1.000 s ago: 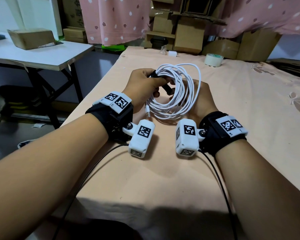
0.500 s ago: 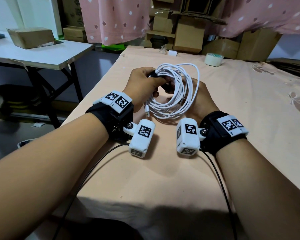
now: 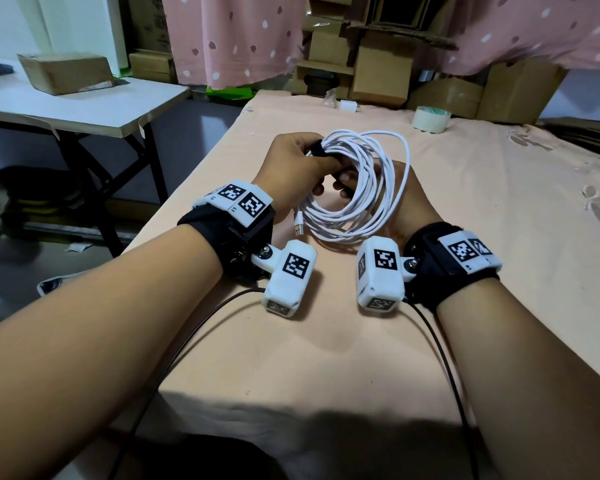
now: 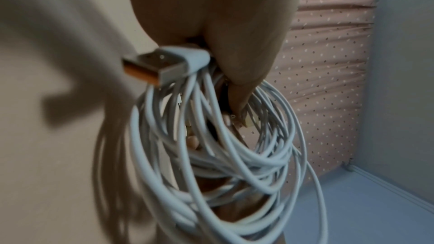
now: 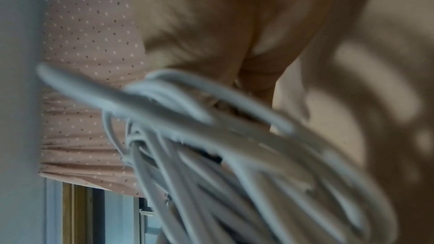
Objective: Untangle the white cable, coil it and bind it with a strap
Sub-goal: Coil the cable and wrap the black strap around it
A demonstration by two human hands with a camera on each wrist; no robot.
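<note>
Both hands (image 3: 298,164) hold coiled white cable (image 3: 368,202).

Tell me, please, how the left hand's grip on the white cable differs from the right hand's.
The left hand closes over the top of the white cable, pinching the black strap there; the right hand sits behind and under the coil, supporting it. The left hand's knuckles show plainly; the right hand is partly hidden by loops. Both hold the same coil above the table.

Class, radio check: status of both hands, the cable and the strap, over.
Left hand grips the black strap on the coiled white cable. Right hand holds the coil from behind. Strap fastening not visible. Nothing obstructing.
</note>
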